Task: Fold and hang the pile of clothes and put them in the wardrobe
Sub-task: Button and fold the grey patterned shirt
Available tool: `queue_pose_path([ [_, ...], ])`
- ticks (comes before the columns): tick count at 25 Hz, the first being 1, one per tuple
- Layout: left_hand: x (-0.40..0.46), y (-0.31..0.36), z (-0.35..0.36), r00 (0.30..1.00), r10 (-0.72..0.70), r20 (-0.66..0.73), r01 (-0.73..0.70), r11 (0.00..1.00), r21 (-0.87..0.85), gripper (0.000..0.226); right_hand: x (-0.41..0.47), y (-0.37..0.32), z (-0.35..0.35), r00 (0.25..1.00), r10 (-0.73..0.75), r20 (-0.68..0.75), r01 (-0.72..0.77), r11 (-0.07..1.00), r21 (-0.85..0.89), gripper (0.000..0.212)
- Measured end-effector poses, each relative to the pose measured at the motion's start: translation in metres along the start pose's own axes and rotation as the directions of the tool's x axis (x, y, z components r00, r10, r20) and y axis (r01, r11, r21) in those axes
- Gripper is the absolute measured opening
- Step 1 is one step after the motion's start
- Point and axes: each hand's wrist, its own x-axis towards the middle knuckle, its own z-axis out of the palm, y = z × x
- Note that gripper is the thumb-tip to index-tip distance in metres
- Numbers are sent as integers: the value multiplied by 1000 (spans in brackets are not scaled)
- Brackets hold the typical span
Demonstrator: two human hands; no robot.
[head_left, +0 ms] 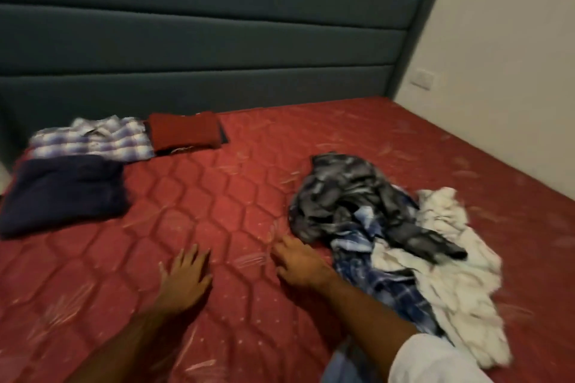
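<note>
I see both hands stretched out over the red quilted mattress point(199, 211), which sits in clear plastic wrap. The left hand point(186, 277) lies palm down with its fingers point(194, 253) spread and released, grasping nothing. The right hand point(300, 261) is also palm down, fingers loosely extended and released; I cannot tell whether they touch the mattress.

The unfolded pile of clothes point(389, 227) lies on the mattress just beside the right hand, on its right. It comprises a grey patterned garment point(348, 196) on top, a blue plaid shirt point(373, 274) and a white garment point(451, 258).

Three folded items lie at the far left of the mattress, well apart from the pile: a navy garment point(62, 193), a purple plaid shirt point(93, 140) and a red garment point(183, 130). The grey-blue headboard point(202, 50) stands behind them.
</note>
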Motion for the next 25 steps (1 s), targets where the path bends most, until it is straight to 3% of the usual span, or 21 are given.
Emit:
queue_pose_path([
  [2,22,40,-7,998,61,-3,-61,996,-61,71,-33,59,-25,964,158,-212,-173,983,-55,54],
  [4,44,85,-15,987,160,2,-159,978,-135,85,-69,121,-40,862,416,-290,-439,898,-16,70],
  [6,66,131,-26,969,248,-18,-247,954,-172,90,-105,171,-38,762,640,-96,-644,765,-6,82],
  [7,76,156,-32,952,303,-51,-307,932,-193,88,-121,185,-32,732,680,54,-680,733,-22,77],
  [8,83,183,-40,925,366,-98,-379,902,-206,87,-134,196,-23,722,676,149,-678,734,-45,68],
  [11,102,250,-52,827,511,-232,-537,842,-60,83,-144,208,-11,797,580,170,-597,799,71,50],
  [13,99,288,-46,794,569,-216,-549,822,149,77,-146,211,-14,814,552,178,-580,781,232,46],
  [15,98,312,-28,777,619,-116,-584,777,234,72,-153,216,-18,822,531,207,-566,720,401,44],
  [17,101,319,-11,785,620,5,-616,778,125,69,-166,218,-32,843,489,226,-505,570,648,43],
  [19,102,318,-4,802,596,37,-594,803,-51,69,-177,218,-49,837,499,225,-427,339,838,40],
  [22,97,314,-8,839,543,-27,-543,835,-92,78,-181,208,-72,726,665,179,-306,79,949,54],
  [23,94,312,-13,851,524,-35,-525,846,-98,80,-181,200,-80,703,685,189,-281,25,959,57],
  [25,93,306,-26,897,441,-36,-439,878,-192,76,-181,174,-98,771,611,180,-250,31,968,39],
])
